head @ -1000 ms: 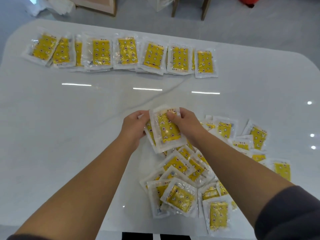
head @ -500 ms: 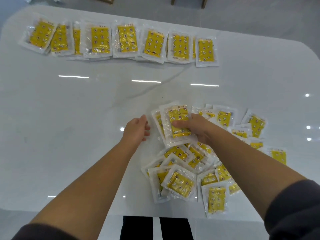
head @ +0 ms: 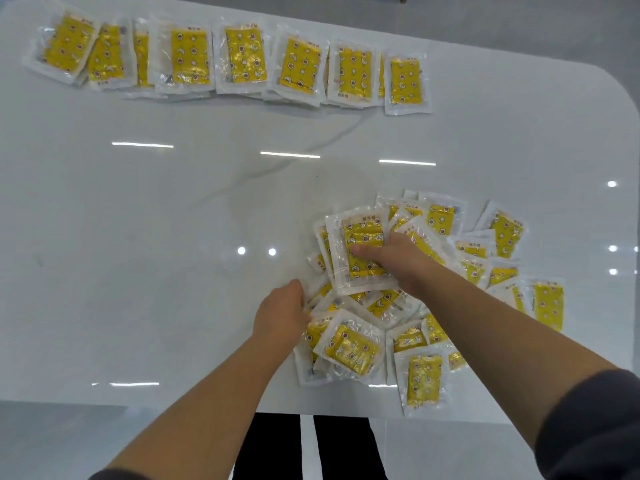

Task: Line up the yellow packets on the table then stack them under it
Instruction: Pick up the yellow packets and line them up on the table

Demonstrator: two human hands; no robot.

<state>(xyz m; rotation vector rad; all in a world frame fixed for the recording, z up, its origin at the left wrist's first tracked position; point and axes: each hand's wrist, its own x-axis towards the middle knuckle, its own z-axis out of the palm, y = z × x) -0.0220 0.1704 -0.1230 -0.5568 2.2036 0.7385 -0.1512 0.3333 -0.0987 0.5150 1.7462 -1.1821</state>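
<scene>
A row of yellow packets [head: 242, 60] in clear wrappers lies overlapped along the far side of the white table [head: 138, 220]. A loose pile of yellow packets [head: 426, 306] is spread at the near right. My right hand [head: 394, 258] grips a small stack of packets [head: 360, 233] just above the pile's far-left part, thumb on the top packet. My left hand [head: 282, 315] is at the pile's left edge, its fingers bent down onto the packets there. Its fingertips are hidden, so whether it holds one I cannot tell.
The table's near edge [head: 173, 403] runs just below the pile, and some packets [head: 424, 382] lie close to it. The table's rounded right corner [head: 616, 84] is at the far right. Grey floor shows beyond the table, dark legs [head: 273, 445] below it.
My left hand let go of the held stack and moved down to the pile's left edge. My right hand kept the stack and lowered it slightly toward the pile.
</scene>
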